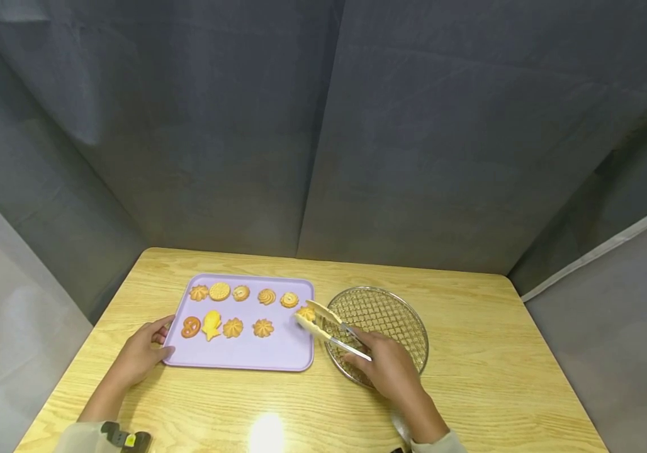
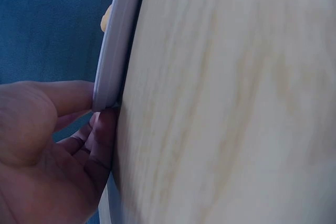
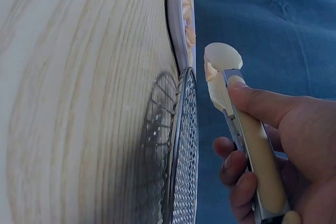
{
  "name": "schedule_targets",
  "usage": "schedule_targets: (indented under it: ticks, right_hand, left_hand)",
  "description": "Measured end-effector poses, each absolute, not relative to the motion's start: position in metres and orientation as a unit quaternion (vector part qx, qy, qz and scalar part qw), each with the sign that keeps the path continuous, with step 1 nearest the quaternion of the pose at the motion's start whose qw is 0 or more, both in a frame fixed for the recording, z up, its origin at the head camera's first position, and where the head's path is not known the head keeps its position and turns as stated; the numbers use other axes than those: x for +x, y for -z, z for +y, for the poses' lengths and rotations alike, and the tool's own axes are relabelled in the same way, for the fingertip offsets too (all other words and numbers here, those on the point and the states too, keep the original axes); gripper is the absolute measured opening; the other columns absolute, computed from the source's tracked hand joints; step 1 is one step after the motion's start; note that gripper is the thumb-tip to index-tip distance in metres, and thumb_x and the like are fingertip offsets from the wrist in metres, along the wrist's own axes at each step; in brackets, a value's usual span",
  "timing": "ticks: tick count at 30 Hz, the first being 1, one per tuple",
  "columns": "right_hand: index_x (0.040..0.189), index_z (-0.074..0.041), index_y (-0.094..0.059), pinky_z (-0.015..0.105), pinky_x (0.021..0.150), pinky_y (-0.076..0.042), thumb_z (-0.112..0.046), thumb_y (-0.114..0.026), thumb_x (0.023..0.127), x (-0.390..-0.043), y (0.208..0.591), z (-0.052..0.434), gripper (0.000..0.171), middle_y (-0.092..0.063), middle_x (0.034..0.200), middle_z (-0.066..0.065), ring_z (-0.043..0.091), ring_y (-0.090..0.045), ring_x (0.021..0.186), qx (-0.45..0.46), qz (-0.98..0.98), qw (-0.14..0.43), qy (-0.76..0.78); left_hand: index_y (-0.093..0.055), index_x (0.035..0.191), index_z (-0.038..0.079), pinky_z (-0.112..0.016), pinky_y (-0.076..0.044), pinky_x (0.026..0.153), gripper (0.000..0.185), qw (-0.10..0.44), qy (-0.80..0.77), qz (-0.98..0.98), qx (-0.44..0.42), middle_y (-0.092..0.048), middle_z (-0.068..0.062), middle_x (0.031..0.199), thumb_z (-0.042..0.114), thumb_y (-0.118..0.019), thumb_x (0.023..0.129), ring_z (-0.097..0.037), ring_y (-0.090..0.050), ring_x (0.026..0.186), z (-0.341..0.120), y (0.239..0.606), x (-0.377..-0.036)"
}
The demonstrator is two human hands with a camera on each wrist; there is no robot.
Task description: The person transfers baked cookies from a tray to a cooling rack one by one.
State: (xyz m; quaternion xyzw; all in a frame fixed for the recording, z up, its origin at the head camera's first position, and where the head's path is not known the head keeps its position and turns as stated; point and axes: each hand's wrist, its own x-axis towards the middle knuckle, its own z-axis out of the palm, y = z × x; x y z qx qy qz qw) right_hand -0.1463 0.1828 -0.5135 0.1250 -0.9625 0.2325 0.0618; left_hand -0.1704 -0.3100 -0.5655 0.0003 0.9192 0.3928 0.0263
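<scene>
My left hand [image 1: 139, 353] holds the left edge of a lilac tray [image 1: 292, 349], its thumb at the near corner. In the left wrist view the tray's rim [image 2: 113, 61] sits between thumb and fingers. Two rows of cookies lie on the tray, among them a pretzel [image 1: 191, 326], a yellow fish-shaped cookie [image 1: 211, 324] and a round waffle-patterned cookie [image 1: 219, 291]. My right hand [image 1: 388, 365] grips tongs [image 3: 257, 156] with cream tips. Between those tips is a flower-shaped cookie [image 1: 306, 313], above the tray's right end.
Right of the tray stands a round wire rack [image 1: 397, 321], partly under my right hand and the tongs. Both rest on a light wooden table [image 1: 488, 365]. Grey cloth walls [image 1: 233, 157] rise behind and at the sides.
</scene>
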Motion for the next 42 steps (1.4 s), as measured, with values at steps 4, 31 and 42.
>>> schedule_targets:
  ticks: [4,31,42]
  right_hand:
    - [0.141,-0.019,-0.065,0.047,0.081,-0.058,-0.04,-0.082,0.085,-0.147,0.515,0.187,0.062,-0.075,0.116,0.009,0.027,-0.072,0.098,0.109,-0.965,0.067,-0.231]
    - [0.144,-0.015,-0.063,0.057,0.088,-0.055,-0.041,-0.08,0.088,-0.154,0.518,0.225,0.064,-0.071,0.126,0.018,0.04,-0.068,0.113,0.093,-0.966,0.078,-0.227]
    - [0.146,-0.013,-0.06,0.059,0.09,-0.055,-0.039,-0.078,0.091,-0.153,0.516,0.233,0.063,-0.067,0.132,0.02,0.044,-0.065,0.118,0.076,-0.969,0.057,-0.228]
  left_hand:
    - [-0.044,0.148,-0.011,-0.023,-0.045,0.075,0.064,0.024,-0.393,0.919,0.001,-0.054,-0.016,0.115,-0.007,-0.069,0.089,-0.027,-0.052,0.103,-0.308,0.566,-0.17]
    - [-0.043,0.149,-0.011,-0.023,-0.045,0.074,0.065,0.029,-0.389,0.921,-0.005,-0.054,-0.017,0.116,-0.006,-0.069,0.09,-0.028,-0.052,0.104,-0.308,0.565,-0.171]
    - [-0.044,0.149,-0.01,-0.023,-0.045,0.074,0.064,0.028,-0.384,0.923,-0.004,-0.054,-0.016,0.115,-0.007,-0.068,0.09,-0.028,-0.053,0.103,-0.307,0.563,-0.169]
